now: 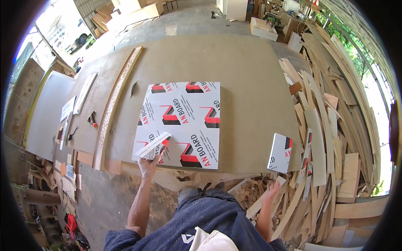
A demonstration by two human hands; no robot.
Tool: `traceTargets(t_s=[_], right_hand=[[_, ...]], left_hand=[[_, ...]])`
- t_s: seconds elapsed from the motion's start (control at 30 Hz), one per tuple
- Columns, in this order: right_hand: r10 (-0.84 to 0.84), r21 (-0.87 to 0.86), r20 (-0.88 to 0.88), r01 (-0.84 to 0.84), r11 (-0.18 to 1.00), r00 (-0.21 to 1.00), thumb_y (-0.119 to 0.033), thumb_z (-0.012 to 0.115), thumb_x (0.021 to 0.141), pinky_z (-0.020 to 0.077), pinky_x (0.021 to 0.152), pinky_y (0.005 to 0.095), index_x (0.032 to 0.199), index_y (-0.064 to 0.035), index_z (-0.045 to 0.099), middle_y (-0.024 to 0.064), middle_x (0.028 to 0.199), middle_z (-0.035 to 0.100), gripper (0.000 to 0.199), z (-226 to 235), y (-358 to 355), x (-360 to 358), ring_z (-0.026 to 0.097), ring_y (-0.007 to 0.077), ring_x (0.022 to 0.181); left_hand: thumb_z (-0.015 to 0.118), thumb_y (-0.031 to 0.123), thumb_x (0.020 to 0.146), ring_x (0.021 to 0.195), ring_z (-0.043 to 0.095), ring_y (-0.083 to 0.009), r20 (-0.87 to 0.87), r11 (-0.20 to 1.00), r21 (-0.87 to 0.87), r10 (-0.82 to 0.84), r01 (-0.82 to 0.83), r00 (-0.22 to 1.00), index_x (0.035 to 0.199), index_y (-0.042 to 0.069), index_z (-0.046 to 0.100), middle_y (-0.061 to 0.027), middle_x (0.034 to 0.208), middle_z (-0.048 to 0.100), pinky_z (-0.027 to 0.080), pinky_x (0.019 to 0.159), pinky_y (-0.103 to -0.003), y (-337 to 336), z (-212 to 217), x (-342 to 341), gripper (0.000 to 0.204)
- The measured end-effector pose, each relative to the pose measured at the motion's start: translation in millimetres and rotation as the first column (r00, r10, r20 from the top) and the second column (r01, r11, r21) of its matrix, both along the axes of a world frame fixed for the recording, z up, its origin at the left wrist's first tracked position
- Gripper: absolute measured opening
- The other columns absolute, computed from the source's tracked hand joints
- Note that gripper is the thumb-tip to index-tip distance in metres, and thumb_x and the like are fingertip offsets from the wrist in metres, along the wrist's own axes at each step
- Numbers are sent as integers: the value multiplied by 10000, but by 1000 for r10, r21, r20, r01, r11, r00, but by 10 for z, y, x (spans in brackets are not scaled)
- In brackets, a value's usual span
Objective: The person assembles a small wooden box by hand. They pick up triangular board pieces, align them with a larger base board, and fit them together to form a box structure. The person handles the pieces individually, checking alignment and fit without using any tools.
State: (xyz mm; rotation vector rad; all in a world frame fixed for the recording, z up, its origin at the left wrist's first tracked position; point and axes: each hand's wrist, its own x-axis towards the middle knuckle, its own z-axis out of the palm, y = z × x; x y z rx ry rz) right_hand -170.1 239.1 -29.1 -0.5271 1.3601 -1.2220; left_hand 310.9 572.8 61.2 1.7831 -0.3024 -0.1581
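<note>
My left hand [147,165] is closed around the lower end of a narrow white board strip [153,146], which tilts up to the right over a printed board panel [184,109]. The panel is white with red and black print, roughly square and thick at its right edge, and lies flat on the large brown worktop [251,100]. My right hand [272,189] is off the worktop's near edge, fingers stretched out, holding nothing visible. Nearest to it, at the near right corner, lies a small printed board offcut [279,154].
A long wooden strip [119,104] runs along the worktop's left side, with a dark orange-ended tool [92,119] beyond it. Wood offcuts [320,121] are heaped along the right and below the near right edge. A pale sheet [50,113] leans at left.
</note>
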Motion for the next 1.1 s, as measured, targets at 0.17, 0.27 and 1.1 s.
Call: traceTargets(t_s=[0.17, 0.27, 1.1], right_hand=[[84, -20, 108, -82, 996, 991, -356, 710, 926, 410, 1052, 398, 1330, -49, 589, 83, 1372, 579, 522, -128, -510, 309, 528, 238, 1254], [42, 43, -40, -40, 998, 998, -329, 735, 912, 373, 1131, 425, 1414, -7, 549, 106, 1476, 531, 626, 103, -440, 628, 489, 267, 1339], [621, -157, -777, -925, -347, -102, -374, 886, 747, 498, 1055, 465, 1601, -88, 218, 198, 1586, 312, 1120, 1640, 1078, 3169, 535, 375, 1324]], left_hand=[[883, 57, 724, 931, 703, -224, 219, 979, 51, 182, -197, 959, 1136, -34, 662, -134, 1052, 715, 571, 812, -369, -246, -232, -158, 476], [894, 89, 704, 916, 699, -268, 265, 950, 164, 216, -265, 940, 1105, -15, 687, -148, 1030, 717, 559, 812, -400, -325, -173, -222, 463], [950, 133, 633, 1402, 481, -334, 89, 704, 541, -593, 461, 800, 1512, 138, 400, -131, 1490, 520, 406, 1166, -438, -64, 716, 348, 1037]])
